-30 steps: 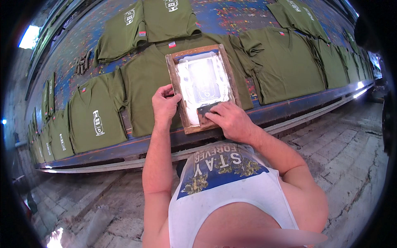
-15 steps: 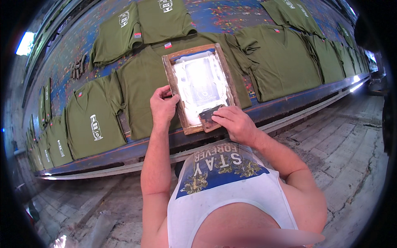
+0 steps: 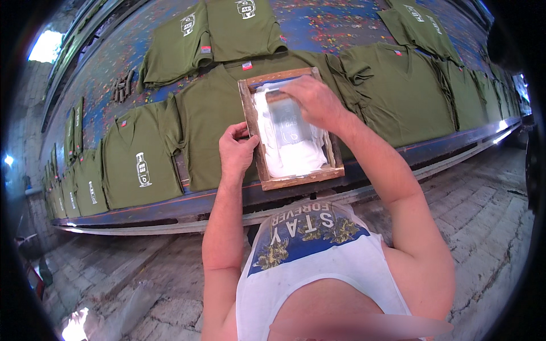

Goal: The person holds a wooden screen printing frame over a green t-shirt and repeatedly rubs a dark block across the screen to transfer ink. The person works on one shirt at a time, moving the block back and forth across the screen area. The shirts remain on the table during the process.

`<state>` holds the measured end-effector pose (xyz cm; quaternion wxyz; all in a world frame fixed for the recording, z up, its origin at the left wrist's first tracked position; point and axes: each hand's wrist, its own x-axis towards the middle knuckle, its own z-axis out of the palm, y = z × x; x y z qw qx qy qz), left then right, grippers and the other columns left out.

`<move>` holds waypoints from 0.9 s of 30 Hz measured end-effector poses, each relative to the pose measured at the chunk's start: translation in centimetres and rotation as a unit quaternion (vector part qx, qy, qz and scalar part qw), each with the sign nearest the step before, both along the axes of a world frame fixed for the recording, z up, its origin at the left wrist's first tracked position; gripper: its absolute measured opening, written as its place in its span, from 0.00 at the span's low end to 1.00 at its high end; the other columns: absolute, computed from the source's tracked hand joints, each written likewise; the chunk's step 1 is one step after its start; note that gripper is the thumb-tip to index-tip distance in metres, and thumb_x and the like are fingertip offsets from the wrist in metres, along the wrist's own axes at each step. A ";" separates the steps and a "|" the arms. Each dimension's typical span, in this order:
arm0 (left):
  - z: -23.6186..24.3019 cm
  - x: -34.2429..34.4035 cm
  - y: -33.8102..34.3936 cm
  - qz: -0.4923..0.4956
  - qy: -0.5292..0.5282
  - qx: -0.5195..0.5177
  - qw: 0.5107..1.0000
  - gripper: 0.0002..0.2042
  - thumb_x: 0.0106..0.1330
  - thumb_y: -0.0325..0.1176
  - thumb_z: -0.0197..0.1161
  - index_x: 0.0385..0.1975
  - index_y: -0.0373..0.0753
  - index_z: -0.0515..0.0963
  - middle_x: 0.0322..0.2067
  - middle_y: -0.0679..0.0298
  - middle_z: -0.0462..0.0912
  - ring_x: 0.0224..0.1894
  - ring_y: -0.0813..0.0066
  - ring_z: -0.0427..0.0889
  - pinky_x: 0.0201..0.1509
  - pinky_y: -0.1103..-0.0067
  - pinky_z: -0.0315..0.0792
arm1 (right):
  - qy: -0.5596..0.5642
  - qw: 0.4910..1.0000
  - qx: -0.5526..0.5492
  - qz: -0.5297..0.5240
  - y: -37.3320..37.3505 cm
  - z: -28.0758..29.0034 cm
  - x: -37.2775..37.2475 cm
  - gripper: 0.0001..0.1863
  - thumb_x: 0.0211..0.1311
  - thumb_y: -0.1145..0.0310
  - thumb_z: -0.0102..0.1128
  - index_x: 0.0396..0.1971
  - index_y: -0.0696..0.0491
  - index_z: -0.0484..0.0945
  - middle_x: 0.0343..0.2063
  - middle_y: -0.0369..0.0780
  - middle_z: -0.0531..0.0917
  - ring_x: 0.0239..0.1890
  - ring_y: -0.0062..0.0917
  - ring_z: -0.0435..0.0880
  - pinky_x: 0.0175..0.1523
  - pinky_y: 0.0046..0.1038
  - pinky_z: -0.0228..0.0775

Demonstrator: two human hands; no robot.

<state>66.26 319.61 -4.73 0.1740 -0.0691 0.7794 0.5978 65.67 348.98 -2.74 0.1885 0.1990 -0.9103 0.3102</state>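
Note:
A wooden screen-printing frame lies on an olive-green T-shirt. White ink covers much of the mesh, and a pale bottle-like design shows in its middle. My left hand grips the frame's left side, thumb and fingers closed on the wood. Near the far end of the frame, my right hand is closed round a small squeegee, which stands on the mesh. My fingers cover part of the squeegee.
A printed olive T-shirt lies to the left, with several more beyond it. Another olive T-shirt is spread to the right. Short dark rolls sit on the paint-speckled blue table. The table's metal edge runs before me.
My right hand has moved the squeegee from the frame's near end to its far end. My left hand still grips the frame's side. The whole view has shifted slightly.

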 end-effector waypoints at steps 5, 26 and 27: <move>0.2 0.1 0.1 0.011 -0.002 0.004 1.000 0.24 0.66 0.20 0.79 0.63 0.25 0.84 0.51 0.57 0.91 0.46 0.76 0.90 0.54 0.78 0.86 | -0.035 0.999 0.013 0.022 0.3 0.2 -0.8 0.21 0.61 0.84 0.65 0.55 0.57 0.89 0.49 0.48 0.92 0.56 0.49 0.89 0.63 0.47 0.83; 0.1 0.0 -0.2 0.001 -0.002 -0.002 1.000 0.24 0.67 0.20 0.79 0.63 0.25 0.84 0.51 0.57 0.91 0.45 0.76 0.90 0.52 0.79 0.86 | -0.082 0.994 0.005 0.068 1.4 1.3 -0.9 0.15 0.67 0.82 0.67 0.51 0.57 0.90 0.46 0.49 0.91 0.53 0.51 0.89 0.59 0.49 0.81; 0.0 -0.1 -0.1 0.000 -0.002 -0.012 1.000 0.24 0.67 0.20 0.80 0.63 0.25 0.84 0.52 0.56 0.91 0.45 0.76 0.90 0.52 0.79 0.86 | -0.059 0.997 -0.008 0.057 1.3 1.0 -1.5 0.15 0.67 0.82 0.67 0.52 0.57 0.90 0.46 0.48 0.91 0.53 0.50 0.89 0.60 0.49 0.81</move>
